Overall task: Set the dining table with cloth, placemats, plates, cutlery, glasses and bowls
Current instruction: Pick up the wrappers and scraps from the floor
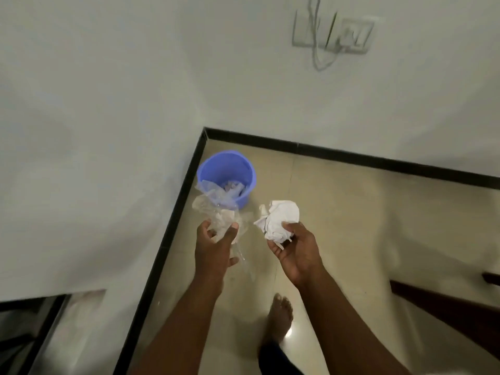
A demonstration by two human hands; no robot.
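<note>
My left hand grips a crumpled clear plastic wrapper that reaches up over the near rim of a blue bin. My right hand holds a crumpled ball of white paper, thumb curled over it. Both hands hover above the floor just short of the blue plastic bin, which stands in the corner of the room and has some clear and pale scraps inside. No table, cloth, plates or cutlery are in view.
White walls meet at the corner behind the bin, edged by a black skirting. The floor is beige tile. My bare foot is below the hands. Dark wooden furniture juts in at the right. A switch plate with wires hangs on the wall.
</note>
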